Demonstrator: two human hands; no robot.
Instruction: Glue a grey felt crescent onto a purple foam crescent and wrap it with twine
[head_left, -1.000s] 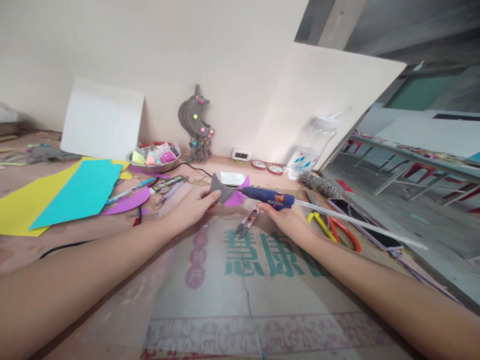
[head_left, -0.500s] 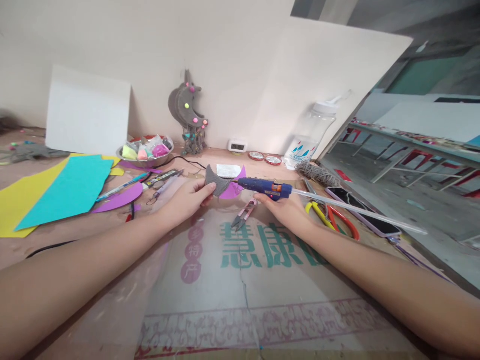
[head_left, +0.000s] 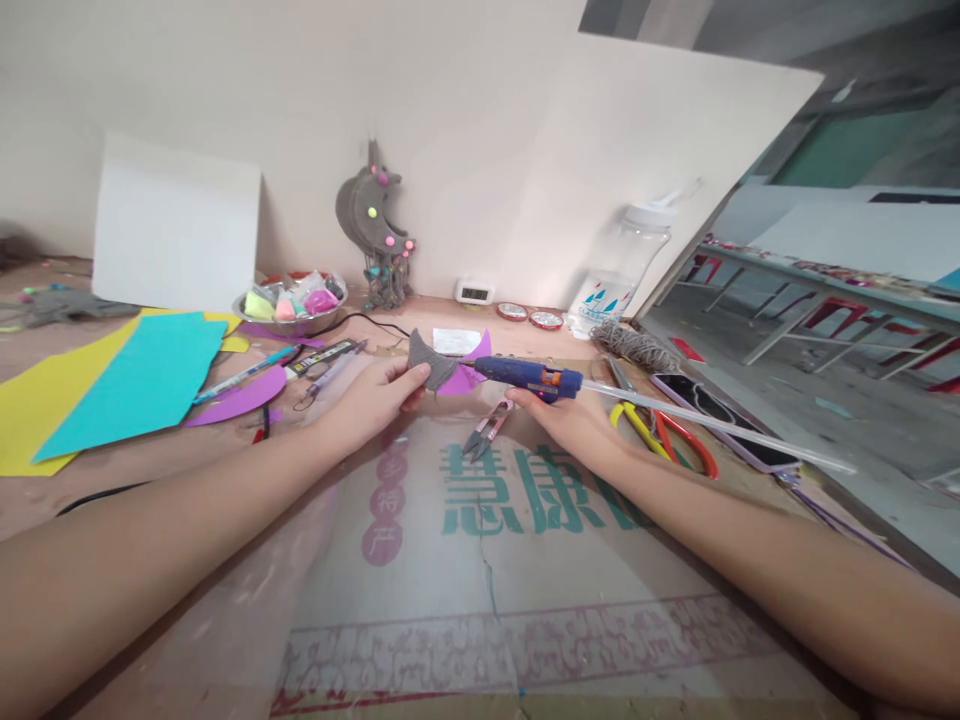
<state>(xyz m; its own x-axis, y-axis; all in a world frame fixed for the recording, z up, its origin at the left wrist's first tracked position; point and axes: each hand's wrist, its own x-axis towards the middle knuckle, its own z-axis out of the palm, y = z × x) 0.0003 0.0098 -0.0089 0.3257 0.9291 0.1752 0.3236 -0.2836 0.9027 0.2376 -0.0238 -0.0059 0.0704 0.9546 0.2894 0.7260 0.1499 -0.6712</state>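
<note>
My left hand pinches a grey felt crescent by its lower edge and holds it just above the table. A purple felt piece lies right behind it. My right hand is wrapped round a blue hot glue gun. The gun's nozzle points left and touches the grey felt. A long clear glue stick juts out of the gun's back to the right. Small pink thread snips lie on the table between my hands.
Yellow, teal and purple sheets lie at the left, with pens and a metal bowl of coloured bits. A finished grey moon ornament leans on the wall. Pliers, a phone, twine and a water bottle sit at the right.
The view has shifted slightly. My hands have stayed together, and the glue gun's nozzle has edged left along the grey felt.
</note>
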